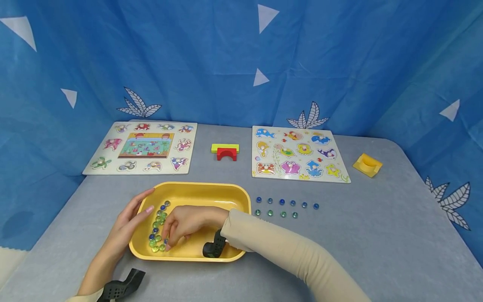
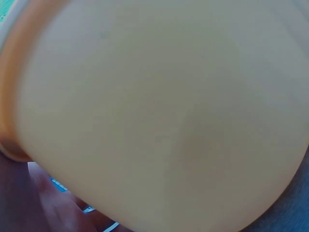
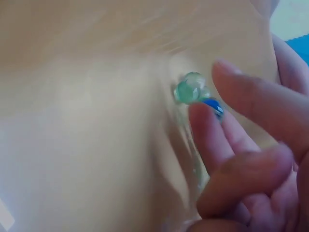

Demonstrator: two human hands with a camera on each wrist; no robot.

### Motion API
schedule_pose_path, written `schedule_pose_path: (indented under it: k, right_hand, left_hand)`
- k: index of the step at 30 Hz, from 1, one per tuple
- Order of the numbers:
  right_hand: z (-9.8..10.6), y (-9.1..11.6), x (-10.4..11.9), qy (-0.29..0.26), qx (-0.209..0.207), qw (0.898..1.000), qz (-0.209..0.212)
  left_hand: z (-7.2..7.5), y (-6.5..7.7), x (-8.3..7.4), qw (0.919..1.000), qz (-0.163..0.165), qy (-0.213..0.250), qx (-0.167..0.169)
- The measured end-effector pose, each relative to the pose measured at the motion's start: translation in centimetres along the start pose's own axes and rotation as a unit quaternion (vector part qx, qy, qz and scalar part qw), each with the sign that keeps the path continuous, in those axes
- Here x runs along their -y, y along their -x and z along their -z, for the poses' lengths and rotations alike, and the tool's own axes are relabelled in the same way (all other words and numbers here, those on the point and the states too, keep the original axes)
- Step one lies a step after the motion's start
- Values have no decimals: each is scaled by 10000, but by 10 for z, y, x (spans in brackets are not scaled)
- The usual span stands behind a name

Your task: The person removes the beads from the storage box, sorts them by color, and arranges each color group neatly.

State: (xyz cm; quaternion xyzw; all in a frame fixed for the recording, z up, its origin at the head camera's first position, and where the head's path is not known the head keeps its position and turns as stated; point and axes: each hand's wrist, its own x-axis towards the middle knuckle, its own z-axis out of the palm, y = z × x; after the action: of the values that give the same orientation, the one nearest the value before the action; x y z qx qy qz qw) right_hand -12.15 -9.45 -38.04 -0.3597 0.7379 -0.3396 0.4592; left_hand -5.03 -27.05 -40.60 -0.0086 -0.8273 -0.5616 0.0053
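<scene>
Ten marbles (image 1: 282,202) are lying in rows, others (image 1: 158,238) in the tray (image 1: 200,193); left hand (image 1: 127,219) is gripping tray; right hand's (image 1: 185,220) pinch unverifiable.

A blue cloth (image 1: 196,50) is hanging in soft vertical folds behind the tabletop (image 1: 377,235) and is wrapping round at both sides. White triangles (image 1: 266,17) are dotting it, and outlined white leaf sprigs (image 1: 139,109) are standing out low on the fabric, two along the back and one at right. The grey, faintly mottled tabletop is curving into a rounded corner at far right. At lower left, a pale surface (image 1: 10,268) is showing below the cloth's edge. Diffuse light is falling fairly evenly.
</scene>
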Motion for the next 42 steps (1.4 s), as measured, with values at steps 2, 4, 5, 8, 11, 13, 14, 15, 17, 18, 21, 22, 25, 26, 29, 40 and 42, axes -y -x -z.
schedule_pose_path:
  k: [2,4,5,8,11,13,14,15,17,18,21,22,25,26,29,40,42]
  right_hand:
    - [2,0,1,34,-262,9996,49]
    - [4,0,2,-18,-481,9988,132]
    - [6,0,2,-36,-555,9983,191]
    - [11,3,4,-159,-742,9965,354]
    - [18,10,7,-300,-916,9940,523]
    - [24,19,10,-439,-1022,9915,680]
    - [27,25,12,-469,-1069,9900,786]
    - [31,32,14,-485,-1118,9885,892]
    - [38,46,17,-543,-1181,9844,1182]
    - [42,55,18,-574,-1205,9818,1348]
    - [52,81,16,-662,-1359,9745,1659]
    - [54,90,13,-698,-1438,9726,1690]
    - [61,118,-2,-677,-1765,9692,1576]
    - [62,127,-9,-632,-1887,9686,1489]
    - [65,155,-36,-393,-2281,9655,1194]
    - [65,260,-144,385,-3648,9292,-451]
    - [69,276,-161,584,-3886,9164,-756]
  left_hand:
    - [0,0,-1,10000,-29,12,5]
    - [0,0,-1,10000,-41,38,15]
    - [1,0,-1,10000,-37,48,21]
    - [1,0,-2,10000,40,48,30]
    - [0,0,-3,9999,130,25,66]
    - [0,0,-4,9998,171,-8,79]
    - [0,-1,-4,9998,183,-9,85]
    - [-1,-1,-5,9998,191,-26,85]
    - [-1,-2,-5,9997,214,-102,57]
    - [-2,-3,-5,9996,236,-137,40]
    - [-2,-3,-4,9995,247,-203,-7]
    - [-2,-3,-4,9995,232,-203,-19]
    - [-2,-3,-4,9997,161,-160,-46]
    - [-2,-2,-4,9998,136,-135,-47]
    - [-2,-2,-3,9999,109,-120,-55]
    - [-1,0,-1,9999,167,-26,-29]
    - [-1,0,-1,9999,158,1,-44]
